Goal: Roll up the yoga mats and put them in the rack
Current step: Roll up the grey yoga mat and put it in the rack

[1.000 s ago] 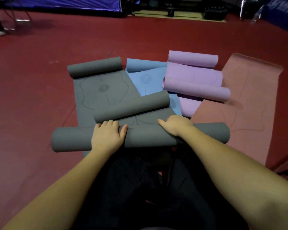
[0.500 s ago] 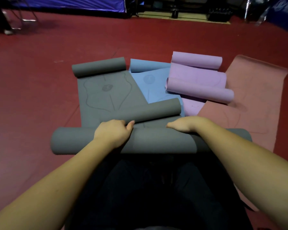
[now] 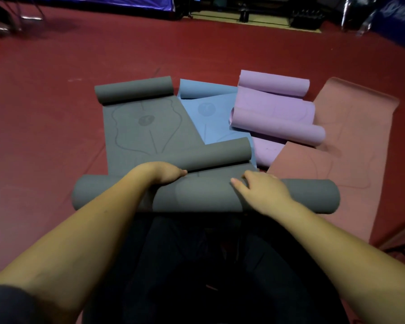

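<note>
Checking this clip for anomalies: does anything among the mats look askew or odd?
Yes: a second grey roll lies askew across the grey mat, directly ahead of the roll under both hands, blocking its path.

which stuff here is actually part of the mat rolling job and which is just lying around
Part of the job:
- grey roll under the left hand and right hand
- second grey mat, curled at both ends
- blue mat
- purple mat
- pink mat, flat

Just lying about:
- dark equipment by the far wall
- blue banner
</note>
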A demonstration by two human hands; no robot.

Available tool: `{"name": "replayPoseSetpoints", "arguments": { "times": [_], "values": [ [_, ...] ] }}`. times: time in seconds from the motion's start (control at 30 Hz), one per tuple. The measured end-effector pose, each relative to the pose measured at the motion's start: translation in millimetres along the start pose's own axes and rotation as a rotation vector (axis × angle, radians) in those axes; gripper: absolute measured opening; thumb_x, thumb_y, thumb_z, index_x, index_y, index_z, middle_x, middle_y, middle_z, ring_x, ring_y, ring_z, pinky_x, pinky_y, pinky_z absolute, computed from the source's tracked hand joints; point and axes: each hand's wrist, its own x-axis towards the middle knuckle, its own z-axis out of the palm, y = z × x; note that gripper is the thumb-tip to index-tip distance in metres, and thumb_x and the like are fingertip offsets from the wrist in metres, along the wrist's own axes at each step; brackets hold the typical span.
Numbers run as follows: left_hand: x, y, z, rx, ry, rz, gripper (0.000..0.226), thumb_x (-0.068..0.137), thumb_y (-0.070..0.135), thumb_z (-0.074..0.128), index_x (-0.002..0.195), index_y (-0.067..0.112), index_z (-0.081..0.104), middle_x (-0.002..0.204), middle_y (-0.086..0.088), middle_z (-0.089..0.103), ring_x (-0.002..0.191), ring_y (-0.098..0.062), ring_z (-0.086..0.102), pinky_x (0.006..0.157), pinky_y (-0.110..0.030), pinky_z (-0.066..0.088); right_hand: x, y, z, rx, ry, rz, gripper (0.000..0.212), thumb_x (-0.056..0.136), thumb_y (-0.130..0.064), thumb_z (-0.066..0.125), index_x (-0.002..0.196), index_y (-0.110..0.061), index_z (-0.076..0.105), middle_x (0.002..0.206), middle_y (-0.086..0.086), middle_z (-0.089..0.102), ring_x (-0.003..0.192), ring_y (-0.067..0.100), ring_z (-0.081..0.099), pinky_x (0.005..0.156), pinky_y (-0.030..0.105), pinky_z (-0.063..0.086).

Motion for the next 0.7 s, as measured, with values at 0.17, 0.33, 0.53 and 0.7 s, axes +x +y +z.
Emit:
{"name": "replayPoseSetpoints", "arguments": {
  "times": [0.17, 0.33, 0.53, 0.7],
  "values": [
    [13.1, 1.2, 1.3, -0.094, -0.046, -0.024, 0.068, 0.099, 0.058, 0.043, 0.144, 0.007, 0.048, 0.156, -0.012, 0.037, 0.141, -0.029, 0.038, 0.112, -0.039, 0.028, -0.9, -6.1, 16.7, -0.092, 0.091, 0.057, 0.080, 0.083, -0.070, 0.005, 0.099, -0.018, 0.063, 0.102, 0.005, 0.068, 0.099, 0.029, 0.058, 0.082, 0.038, 0.037],
    [5.2, -1.5, 5.0, 0.077, 0.185, 0.012, 0.066, 0.103, 0.057, 0.028, 0.139, 0.007, 0.054, 0.149, -0.017, 0.047, 0.136, -0.033, 0.044, 0.111, -0.041, 0.033, 6.5, -9.5, 16.0, -0.113, 0.131, 0.052, 0.080, 0.080, -0.067, 0.003, 0.094, -0.017, 0.065, 0.097, 0.006, 0.069, 0.095, 0.030, 0.061, 0.078, 0.037, 0.038],
    [-13.0, -9.4, 32.4, 0.225, 0.712, 0.136, 0.054, 0.103, 0.046, 0.030, 0.098, 0.010, 0.070, 0.108, -0.015, 0.068, 0.105, -0.036, 0.060, 0.085, -0.042, 0.044, 11.3, -4.9, 16.7, -0.133, 0.114, 0.042, 0.067, 0.090, -0.065, 0.017, 0.092, -0.017, 0.065, 0.097, 0.007, 0.069, 0.096, 0.030, 0.061, 0.080, 0.037, 0.038],
    [-30.8, -20.9, 56.8, 0.322, 0.710, 0.170, 0.072, 0.090, 0.067, 0.013, 0.083, 0.017, 0.065, 0.092, -0.008, 0.069, 0.095, -0.032, 0.063, 0.081, -0.041, 0.041, 21.6, -4.3, 8.8, -0.032, 0.052, 0.066, 0.056, 0.096, -0.062, 0.029, 0.083, -0.016, 0.058, 0.095, 0.008, 0.068, 0.094, 0.031, 0.062, 0.072, 0.036, 0.038]
  ]
}}
